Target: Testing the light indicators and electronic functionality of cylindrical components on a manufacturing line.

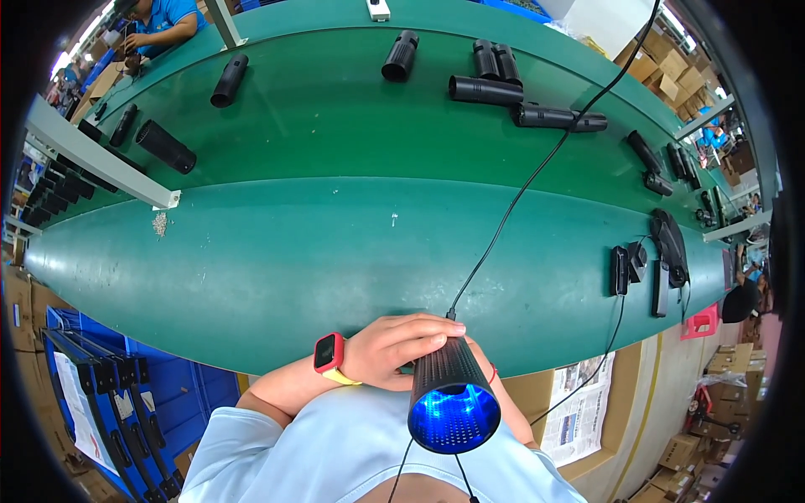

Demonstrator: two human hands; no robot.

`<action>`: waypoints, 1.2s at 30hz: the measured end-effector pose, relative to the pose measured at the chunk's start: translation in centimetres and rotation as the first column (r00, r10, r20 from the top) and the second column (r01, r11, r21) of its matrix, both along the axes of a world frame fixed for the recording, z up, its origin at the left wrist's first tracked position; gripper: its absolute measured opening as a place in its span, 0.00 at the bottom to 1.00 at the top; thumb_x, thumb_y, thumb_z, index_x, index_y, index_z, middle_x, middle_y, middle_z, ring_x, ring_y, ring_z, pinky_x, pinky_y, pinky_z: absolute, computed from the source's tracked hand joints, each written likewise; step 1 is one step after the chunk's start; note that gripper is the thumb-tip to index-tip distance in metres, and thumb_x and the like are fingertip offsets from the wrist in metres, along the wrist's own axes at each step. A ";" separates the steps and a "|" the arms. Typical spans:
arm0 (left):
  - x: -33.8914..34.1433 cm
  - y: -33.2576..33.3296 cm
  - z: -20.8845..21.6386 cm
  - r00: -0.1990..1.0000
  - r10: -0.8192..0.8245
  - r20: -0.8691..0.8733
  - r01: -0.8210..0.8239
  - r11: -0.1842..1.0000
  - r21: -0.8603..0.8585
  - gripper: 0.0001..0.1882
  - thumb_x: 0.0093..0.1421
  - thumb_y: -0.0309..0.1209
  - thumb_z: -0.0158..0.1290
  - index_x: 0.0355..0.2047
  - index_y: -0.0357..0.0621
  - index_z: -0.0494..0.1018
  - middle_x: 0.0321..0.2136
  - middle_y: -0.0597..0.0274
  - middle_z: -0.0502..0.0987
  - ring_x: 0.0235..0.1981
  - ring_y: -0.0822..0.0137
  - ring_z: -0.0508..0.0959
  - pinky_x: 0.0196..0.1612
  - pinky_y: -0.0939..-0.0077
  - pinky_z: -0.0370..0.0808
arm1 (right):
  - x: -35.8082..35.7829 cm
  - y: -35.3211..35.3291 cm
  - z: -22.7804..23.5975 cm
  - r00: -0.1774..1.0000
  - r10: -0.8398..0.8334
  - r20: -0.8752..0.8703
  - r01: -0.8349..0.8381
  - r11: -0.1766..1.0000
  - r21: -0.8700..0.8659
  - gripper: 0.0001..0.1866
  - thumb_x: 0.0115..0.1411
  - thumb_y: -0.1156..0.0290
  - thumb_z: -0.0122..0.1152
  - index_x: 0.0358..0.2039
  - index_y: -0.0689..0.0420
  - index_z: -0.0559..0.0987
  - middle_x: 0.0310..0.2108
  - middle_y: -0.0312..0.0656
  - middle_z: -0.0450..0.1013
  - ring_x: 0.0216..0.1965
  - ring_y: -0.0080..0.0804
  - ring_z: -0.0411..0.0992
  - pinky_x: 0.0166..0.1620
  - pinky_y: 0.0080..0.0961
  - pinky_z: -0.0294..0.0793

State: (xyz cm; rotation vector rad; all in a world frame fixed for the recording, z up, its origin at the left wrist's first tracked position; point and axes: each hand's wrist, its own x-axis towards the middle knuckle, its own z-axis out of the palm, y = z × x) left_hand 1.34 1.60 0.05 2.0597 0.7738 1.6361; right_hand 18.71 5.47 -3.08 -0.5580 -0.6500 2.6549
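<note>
A black perforated tube (449, 377) is held close to my body, its wide end facing me and glowing blue inside. A thin black cable (503, 220) runs to its far end. My left hand (394, 348), with a red watch (328, 352) on a yellow strap at the wrist, bends its fingers over the tube's far end. My right hand (480, 356) is against the tube's right side, a red band at its wrist. Most of the right hand's fingers are hidden behind the tube.
Similar black tubes (485, 90) lie on the green belt (319, 126) beyond the bench (293, 251). Black devices with cables (620, 270) sit at the bench's right. A blue crate (197, 386) stands below left. A white post (109, 155) rises at left. Another person (168, 25) sits far left.
</note>
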 end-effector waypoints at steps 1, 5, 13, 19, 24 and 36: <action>0.1 0.0 0.0 1.000 -0.001 0.000 0.001 1.000 -0.005 0.36 0.45 0.25 0.58 0.55 0.47 0.55 0.49 0.53 0.66 0.45 0.55 0.72 0.44 0.67 0.74 | 0.0 0.0 0.0 0.999 -0.009 -0.038 0.010 1.000 0.017 0.10 0.58 0.76 0.46 0.40 0.64 0.70 0.33 0.43 0.71 0.32 0.25 0.70 0.33 0.16 0.72; 0.3 -0.1 0.1 1.000 -0.006 -0.016 0.006 1.000 -0.012 0.36 0.44 0.25 0.58 0.54 0.46 0.56 0.49 0.53 0.66 0.45 0.56 0.72 0.44 0.67 0.74 | 0.3 0.4 0.5 1.000 -0.002 -0.007 0.002 0.999 0.051 0.10 0.58 0.77 0.46 0.40 0.64 0.70 0.33 0.44 0.71 0.32 0.25 0.70 0.33 0.16 0.71; 0.7 -0.2 0.0 1.000 0.019 -0.010 -0.019 1.000 -0.006 0.36 0.44 0.25 0.58 0.54 0.46 0.57 0.49 0.54 0.66 0.46 0.56 0.72 0.44 0.67 0.74 | 0.5 0.1 2.4 0.996 -0.074 0.053 0.063 0.983 0.174 0.11 0.58 0.76 0.47 0.41 0.65 0.70 0.32 0.44 0.72 0.32 0.24 0.70 0.34 0.16 0.71; 0.8 -0.1 -0.1 0.999 0.006 0.039 -0.006 1.000 0.005 0.35 0.43 0.25 0.58 0.53 0.46 0.58 0.49 0.54 0.66 0.45 0.55 0.72 0.43 0.67 0.74 | 0.1 -0.7 3.1 0.979 -0.203 0.030 0.197 0.970 0.141 0.11 0.57 0.78 0.49 0.41 0.64 0.71 0.32 0.42 0.72 0.31 0.23 0.70 0.33 0.16 0.71; 0.7 0.1 0.1 0.996 -0.070 0.045 0.071 0.997 -0.005 0.35 0.44 0.25 0.58 0.53 0.46 0.58 0.49 0.53 0.66 0.45 0.55 0.72 0.43 0.67 0.74 | 0.8 0.1 2.1 0.982 -0.056 0.182 0.046 0.997 0.060 0.11 0.55 0.78 0.50 0.40 0.63 0.71 0.32 0.40 0.72 0.30 0.22 0.70 0.33 0.15 0.71; 1.5 0.8 0.0 1.000 -0.018 0.022 0.018 1.000 0.026 0.35 0.44 0.25 0.58 0.54 0.48 0.57 0.49 0.53 0.66 0.46 0.55 0.72 0.43 0.66 0.74 | 1.0 0.2 0.9 0.988 -0.150 -0.035 0.153 0.984 0.090 0.09 0.57 0.72 0.50 0.37 0.61 0.72 0.30 0.38 0.72 0.28 0.20 0.68 0.30 0.13 0.69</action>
